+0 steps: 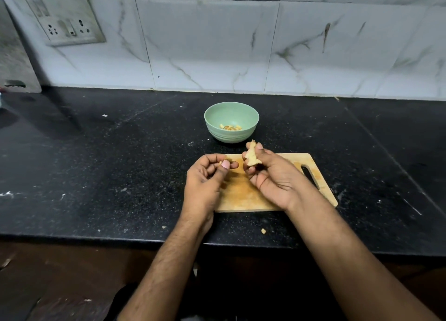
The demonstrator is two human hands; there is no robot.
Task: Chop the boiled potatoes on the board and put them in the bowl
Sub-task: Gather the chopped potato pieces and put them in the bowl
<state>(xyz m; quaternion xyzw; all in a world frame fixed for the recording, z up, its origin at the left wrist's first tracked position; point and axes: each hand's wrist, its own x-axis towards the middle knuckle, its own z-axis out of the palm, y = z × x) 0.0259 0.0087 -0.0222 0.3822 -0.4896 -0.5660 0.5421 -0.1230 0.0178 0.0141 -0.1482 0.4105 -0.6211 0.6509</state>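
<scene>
Your right hand [272,176] is up over the far edge of the pale wooden chopping board with the slotted handle [243,195], fingers [251,170] curled round a ragged, pale yellow chunk of boiled potato [252,155] that sticks up past your fingertips. Your left hand [205,178] sits just beside it, over the board's left end, thumb and forefinger pinching a tiny potato scrap [220,162] (barely a crumb from here), the other fingers loosely curled behind.

The two hands are close but not touching, both held above the board and not resting on it. The board lies flat on the black speckled stone bench [96,176], its handle slot off to your right, its surface stained orange-brown in the middle.

Just beyond the board stands the small mint-green ribbed bowl [231,137], upright, with a few yellow-brown potato pieces [230,127] already lying in its bottom. One stray potato bit [263,230] lies on the bench near the front edge, on your side of the board. Behind it all runs the white marbled tile wall [217,43], with a grimy switch-and-socket plate [65,19] at upper left.
</scene>
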